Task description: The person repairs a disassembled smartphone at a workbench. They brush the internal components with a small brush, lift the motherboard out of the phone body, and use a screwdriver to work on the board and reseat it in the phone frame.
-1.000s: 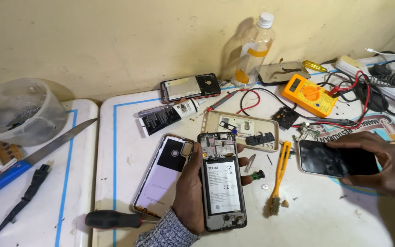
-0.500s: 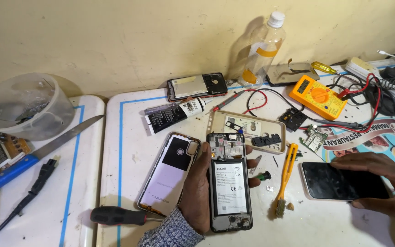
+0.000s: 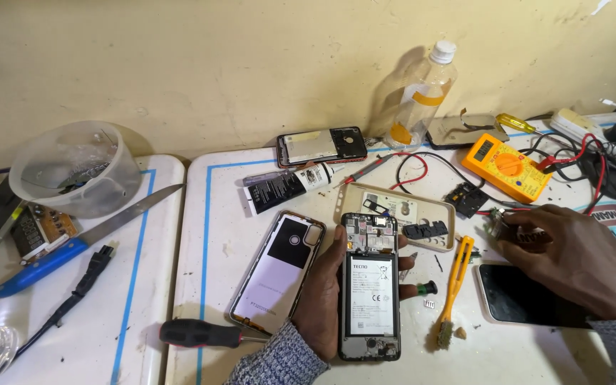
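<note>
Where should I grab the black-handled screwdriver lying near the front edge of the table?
Grip the screwdriver by its thick black handle, coming from above. It lies flat, handle pointing left into bare table, so fingers can close across it freely. Its thin shaft runs right, under the back cover and beside the left hand, which holds the opened phone, so that end is crowded.

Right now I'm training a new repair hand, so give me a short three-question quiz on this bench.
1. True or false: the left hand holds the opened phone with its back off.
2. What does the right hand rest over? A) the dark phone B) the knife C) the bottle
3. What colour is the multimeter?

Key: 1 true; 2 A; 3 orange.
</note>
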